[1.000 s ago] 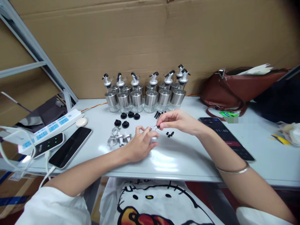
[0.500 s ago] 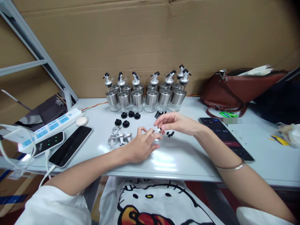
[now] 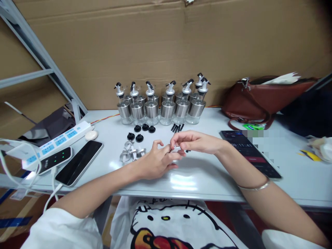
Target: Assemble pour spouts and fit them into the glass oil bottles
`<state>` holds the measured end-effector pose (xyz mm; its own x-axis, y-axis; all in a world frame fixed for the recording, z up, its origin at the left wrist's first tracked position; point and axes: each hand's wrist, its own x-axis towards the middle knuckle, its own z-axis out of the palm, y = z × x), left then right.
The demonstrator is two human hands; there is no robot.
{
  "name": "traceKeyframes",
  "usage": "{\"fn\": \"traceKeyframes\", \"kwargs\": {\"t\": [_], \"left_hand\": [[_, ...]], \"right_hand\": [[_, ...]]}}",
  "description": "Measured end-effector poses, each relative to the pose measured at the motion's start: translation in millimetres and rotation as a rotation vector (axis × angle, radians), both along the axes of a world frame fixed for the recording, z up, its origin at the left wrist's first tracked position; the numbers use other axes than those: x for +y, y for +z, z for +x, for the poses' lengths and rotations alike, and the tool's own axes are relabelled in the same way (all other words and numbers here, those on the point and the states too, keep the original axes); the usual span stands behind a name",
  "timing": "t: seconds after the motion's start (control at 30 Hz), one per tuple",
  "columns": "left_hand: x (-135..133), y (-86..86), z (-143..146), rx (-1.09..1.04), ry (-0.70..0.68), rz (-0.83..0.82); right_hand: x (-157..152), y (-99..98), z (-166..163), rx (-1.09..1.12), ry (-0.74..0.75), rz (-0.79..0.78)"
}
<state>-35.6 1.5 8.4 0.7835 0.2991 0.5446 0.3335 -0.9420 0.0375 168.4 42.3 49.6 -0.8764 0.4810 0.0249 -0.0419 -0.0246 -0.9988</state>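
Note:
Over the middle of the table, my left hand (image 3: 160,160) is closed around a silver pourer spout (image 3: 176,148), most of it hidden by the fingers. The thumb and fingertips of my right hand (image 3: 198,142) pinch the upper end of this spout; any small part between them is too covered to make out. Left of my hands lie several loose silver pourer spouts (image 3: 134,153). Behind those are several black rubber stoppers (image 3: 139,138). Black flip levers (image 3: 177,128) lie in a bunch beyond my right hand, and small black caps (image 3: 188,150) show partly beneath it.
A row of glass and steel bottles (image 3: 167,110) with pourers stands along the cardboard wall. On the left are a power strip (image 3: 61,141), a phone (image 3: 80,162) and cables. At right lie a phone with a timer (image 3: 250,152) and a brown bag (image 3: 269,98).
My right hand has come down and closer in, its fingertips now covering the spout's end. It hides more of the small black caps. My left hand keeps its hold almost unmoved.

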Motion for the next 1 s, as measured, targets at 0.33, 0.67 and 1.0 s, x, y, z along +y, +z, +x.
{"fn": "traceKeyframes", "kwargs": {"t": [0.33, 0.67, 1.0], "left_hand": [[28, 28.5, -30, -0.064, 0.347, 0.018], [43, 33.1, -48, 0.536, 0.771, -0.077], [45, 33.7, -49, 0.578, 0.829, -0.123]], "right_hand": [[0, 4.6, -3, 0.131, -0.327, -0.105], [-4, 1.7, -12, -0.163, -0.364, -0.162], [-6, 1.2, -17, -0.179, -0.447, -0.062]]}}
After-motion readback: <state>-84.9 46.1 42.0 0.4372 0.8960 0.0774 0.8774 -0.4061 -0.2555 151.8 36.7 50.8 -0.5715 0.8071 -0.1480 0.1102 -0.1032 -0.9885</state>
